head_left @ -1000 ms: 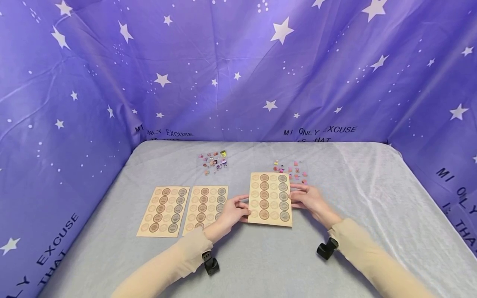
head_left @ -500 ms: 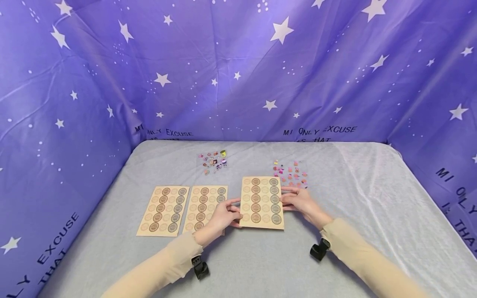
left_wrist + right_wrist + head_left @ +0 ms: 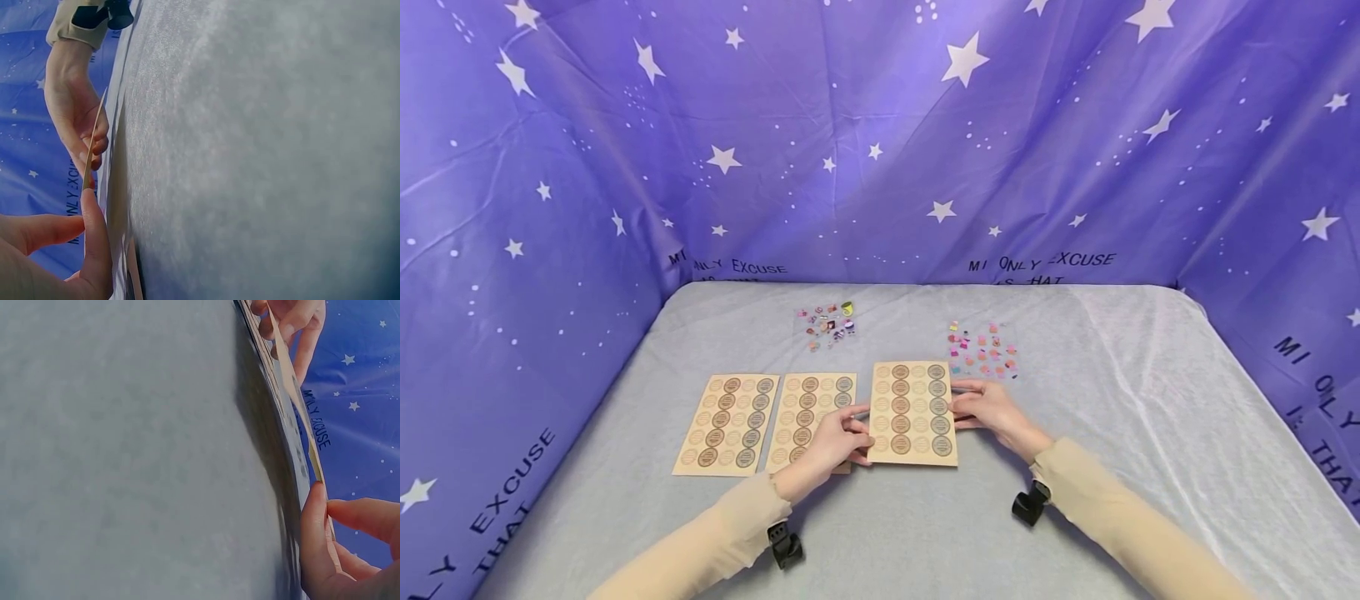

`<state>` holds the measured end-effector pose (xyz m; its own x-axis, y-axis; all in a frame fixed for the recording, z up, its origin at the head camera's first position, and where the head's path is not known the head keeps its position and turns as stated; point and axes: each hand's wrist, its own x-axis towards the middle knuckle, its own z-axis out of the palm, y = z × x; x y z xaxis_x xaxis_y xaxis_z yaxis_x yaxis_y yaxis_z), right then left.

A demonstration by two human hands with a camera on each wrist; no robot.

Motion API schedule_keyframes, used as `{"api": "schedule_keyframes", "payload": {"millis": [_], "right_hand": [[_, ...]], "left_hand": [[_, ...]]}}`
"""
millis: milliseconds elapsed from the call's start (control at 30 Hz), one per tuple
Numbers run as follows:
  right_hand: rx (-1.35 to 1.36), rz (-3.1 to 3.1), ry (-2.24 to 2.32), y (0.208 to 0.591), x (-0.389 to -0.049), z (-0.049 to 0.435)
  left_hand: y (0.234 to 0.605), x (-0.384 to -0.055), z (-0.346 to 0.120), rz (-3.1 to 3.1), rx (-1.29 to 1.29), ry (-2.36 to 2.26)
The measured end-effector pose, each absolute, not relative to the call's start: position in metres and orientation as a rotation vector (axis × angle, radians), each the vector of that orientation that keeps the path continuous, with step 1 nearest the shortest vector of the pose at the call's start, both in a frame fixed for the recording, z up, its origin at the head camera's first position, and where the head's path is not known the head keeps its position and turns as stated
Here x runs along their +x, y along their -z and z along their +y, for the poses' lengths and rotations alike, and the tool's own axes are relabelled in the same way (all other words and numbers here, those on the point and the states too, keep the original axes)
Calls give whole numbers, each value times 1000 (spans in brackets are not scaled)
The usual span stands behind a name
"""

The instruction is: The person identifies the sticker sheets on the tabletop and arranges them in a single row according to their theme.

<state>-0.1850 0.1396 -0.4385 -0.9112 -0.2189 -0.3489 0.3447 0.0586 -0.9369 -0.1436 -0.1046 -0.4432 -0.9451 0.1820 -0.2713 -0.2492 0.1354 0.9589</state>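
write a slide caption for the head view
Left hand and right hand hold a tan rectangular sheet of printed circles over a grey cloth-covered table.

Tan sheets (image 3: 913, 413) patterned with brown, grey circles (image 3: 900, 388); purple curtain (image 3: 880, 100) printed with white stars (image 3: 965, 60), black letters (image 3: 1082, 260); tablecloth (image 3: 910, 533) coloured grey.

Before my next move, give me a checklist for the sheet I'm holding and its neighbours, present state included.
1. Left grip on left edge of held sheet: ok.
2. Right grip on its right edge: ok.
3. Held sheet raised off the table: ok, wrist views show space beneath.
4. Left sheet and middle sheet apart: ok, narrow gap.
5. Middle sheet in full view: not ok, left grip covers part.
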Motion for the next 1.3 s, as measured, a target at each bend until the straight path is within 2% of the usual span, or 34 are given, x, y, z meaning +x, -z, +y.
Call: {"api": "schedule_keyframes", "payload": {"millis": [1300], "right_hand": [[77,2149,1686,443,-187,119]], "left_hand": [[442,-142,-120,2129,-29,-1781]]}}
